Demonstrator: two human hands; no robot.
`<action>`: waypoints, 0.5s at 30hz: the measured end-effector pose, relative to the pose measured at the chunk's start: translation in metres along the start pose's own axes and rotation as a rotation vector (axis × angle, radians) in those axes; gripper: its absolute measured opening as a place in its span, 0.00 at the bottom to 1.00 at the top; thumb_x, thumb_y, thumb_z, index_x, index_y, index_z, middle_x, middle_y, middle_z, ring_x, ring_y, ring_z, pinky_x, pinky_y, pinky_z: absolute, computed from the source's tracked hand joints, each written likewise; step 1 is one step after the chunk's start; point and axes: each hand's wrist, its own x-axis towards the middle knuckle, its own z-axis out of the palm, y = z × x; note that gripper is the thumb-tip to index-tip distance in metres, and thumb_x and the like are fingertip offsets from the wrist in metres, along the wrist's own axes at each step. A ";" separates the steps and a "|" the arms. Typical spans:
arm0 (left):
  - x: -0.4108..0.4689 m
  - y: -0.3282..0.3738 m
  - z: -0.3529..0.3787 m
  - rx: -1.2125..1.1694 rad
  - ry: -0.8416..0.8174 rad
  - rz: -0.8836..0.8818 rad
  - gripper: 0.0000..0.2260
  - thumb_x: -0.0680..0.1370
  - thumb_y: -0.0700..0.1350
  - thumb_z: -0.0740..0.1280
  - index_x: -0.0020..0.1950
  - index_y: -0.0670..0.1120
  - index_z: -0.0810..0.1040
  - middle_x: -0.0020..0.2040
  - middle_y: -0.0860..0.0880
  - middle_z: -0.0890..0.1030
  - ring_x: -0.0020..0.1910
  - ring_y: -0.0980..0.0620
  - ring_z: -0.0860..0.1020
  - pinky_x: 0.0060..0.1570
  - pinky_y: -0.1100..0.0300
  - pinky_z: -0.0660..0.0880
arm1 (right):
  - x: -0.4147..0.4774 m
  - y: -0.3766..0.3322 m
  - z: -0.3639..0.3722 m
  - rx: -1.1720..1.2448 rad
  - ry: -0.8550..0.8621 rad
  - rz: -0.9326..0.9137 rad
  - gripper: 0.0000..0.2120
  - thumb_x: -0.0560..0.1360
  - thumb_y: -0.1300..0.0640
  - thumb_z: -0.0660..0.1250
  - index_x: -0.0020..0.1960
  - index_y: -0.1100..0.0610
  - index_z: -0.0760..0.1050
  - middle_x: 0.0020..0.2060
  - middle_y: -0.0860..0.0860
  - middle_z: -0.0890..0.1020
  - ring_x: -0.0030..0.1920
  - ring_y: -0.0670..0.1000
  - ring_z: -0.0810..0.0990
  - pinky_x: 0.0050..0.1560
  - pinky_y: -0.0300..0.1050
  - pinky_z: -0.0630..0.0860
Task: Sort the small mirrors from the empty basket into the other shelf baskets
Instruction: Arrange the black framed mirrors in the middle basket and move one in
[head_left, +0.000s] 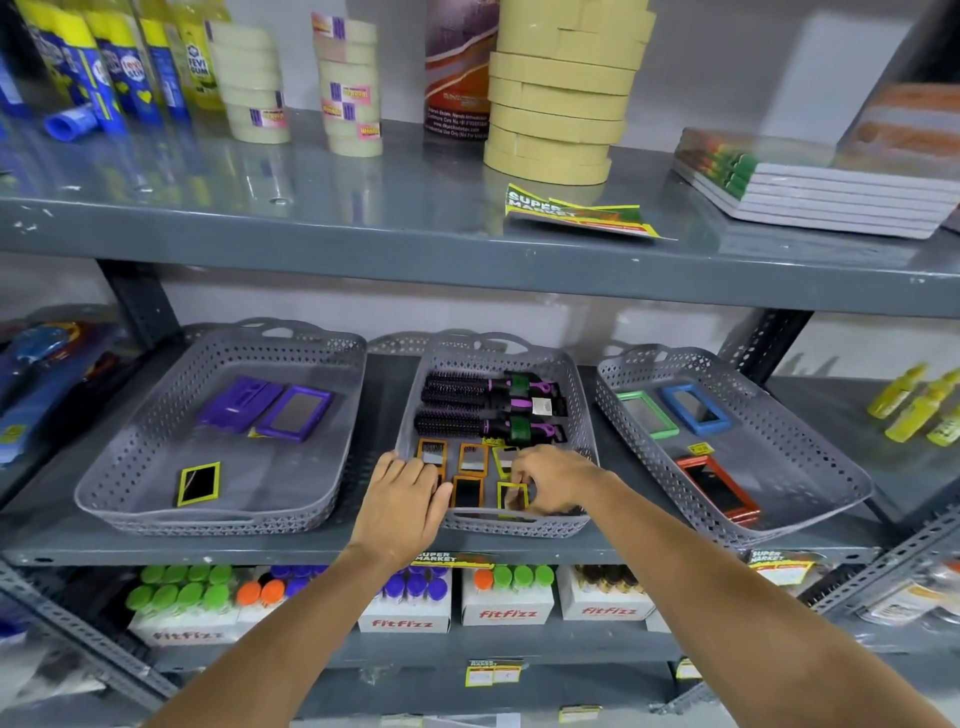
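Three grey perforated baskets stand on the middle shelf. The middle basket (582, 415) holds three black hairbrushes (467, 405) at the back and several small orange and yellow framed mirrors at the front. My right hand (550, 478) pinches a yellow-framed mirror (511, 496) near the front rim. My left hand (402, 499) rests on the basket's front left corner, fingers beside an orange mirror (467, 491). The left basket (130, 457) holds a yellow mirror (199, 483) and two purple mirrors (293, 413). The right basket (810, 457) holds a green (647, 414), a blue (696, 408) and a red mirror (719, 488).
The shelf above carries tape rolls (556, 93), glue bottles (104, 62) and a stack of notebooks (821, 192). Its front edge (467, 260) overhangs the baskets. Boxes of capped bottles (405, 608) fill the shelf below. Yellow bottles (914, 405) lie at the far right.
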 end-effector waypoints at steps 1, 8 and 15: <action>0.000 0.000 0.001 0.003 -0.001 0.001 0.28 0.80 0.55 0.38 0.42 0.47 0.75 0.37 0.50 0.77 0.39 0.49 0.74 0.59 0.52 0.64 | 0.001 0.000 0.000 0.003 -0.003 0.002 0.16 0.68 0.56 0.68 0.54 0.57 0.76 0.51 0.54 0.79 0.50 0.56 0.78 0.49 0.54 0.78; 0.002 0.001 -0.006 -0.009 -0.099 -0.007 0.23 0.80 0.56 0.43 0.46 0.47 0.74 0.43 0.49 0.78 0.45 0.48 0.75 0.63 0.51 0.65 | 0.007 0.010 -0.006 -0.019 0.069 -0.032 0.23 0.67 0.44 0.72 0.57 0.53 0.75 0.51 0.48 0.77 0.51 0.51 0.77 0.51 0.51 0.78; -0.005 -0.032 -0.028 -0.014 -0.035 -0.029 0.21 0.78 0.57 0.53 0.55 0.42 0.75 0.53 0.43 0.78 0.57 0.44 0.73 0.66 0.52 0.59 | 0.044 -0.025 -0.043 -0.052 0.264 -0.145 0.17 0.72 0.41 0.67 0.54 0.51 0.77 0.51 0.50 0.77 0.52 0.52 0.78 0.52 0.50 0.76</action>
